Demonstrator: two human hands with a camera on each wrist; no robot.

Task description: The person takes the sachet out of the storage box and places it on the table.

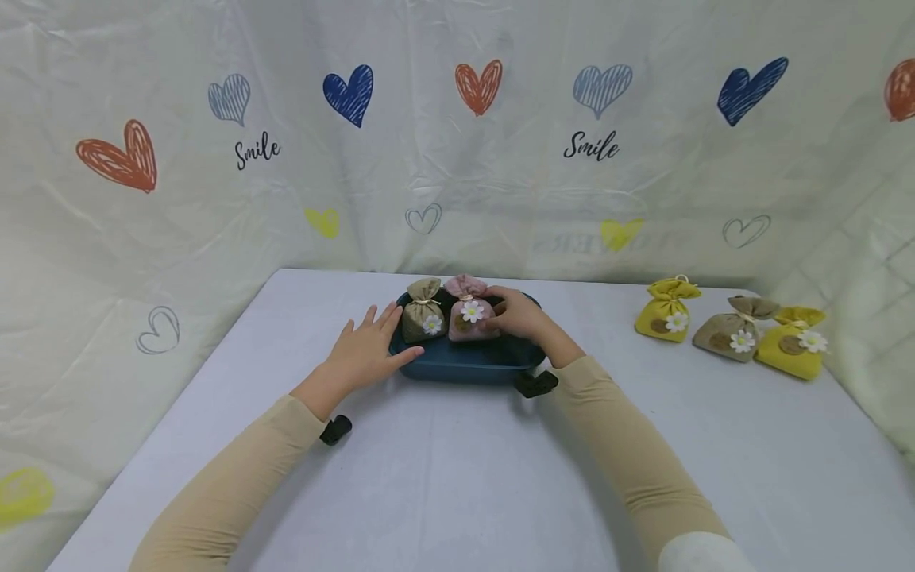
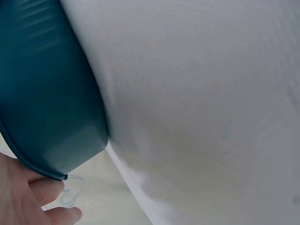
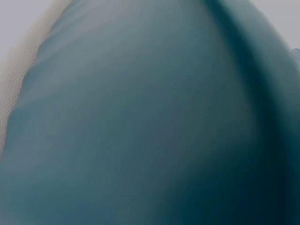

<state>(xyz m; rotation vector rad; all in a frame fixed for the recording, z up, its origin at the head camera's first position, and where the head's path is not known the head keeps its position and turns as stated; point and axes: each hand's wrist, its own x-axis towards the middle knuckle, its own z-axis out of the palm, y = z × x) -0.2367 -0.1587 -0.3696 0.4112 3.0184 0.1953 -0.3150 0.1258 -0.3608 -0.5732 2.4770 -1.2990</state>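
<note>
A dark teal basin (image 1: 465,371) sits toward the back of the table. Inside it, on the left, stands an olive-brown drawstring pouch (image 1: 420,318) with a white daisy. Beside that pouch is a pink drawstring pouch (image 1: 466,331), also with a daisy, which my right hand (image 1: 520,315) grips from its right side. My left hand (image 1: 366,347) is spread with straight fingers at the basin's left rim. In the left wrist view, fingertips (image 2: 49,190) lie along the rim of the basin (image 2: 51,98). Only the blurred basin wall (image 3: 131,108) fills most of the right wrist view.
At the table's back right stand a yellow pouch (image 1: 658,318), a grey-brown pouch (image 1: 718,338) and another yellow pouch (image 1: 782,357), each with a daisy. A white curtain (image 1: 529,183) with printed hearts hangs behind the white table (image 1: 429,469).
</note>
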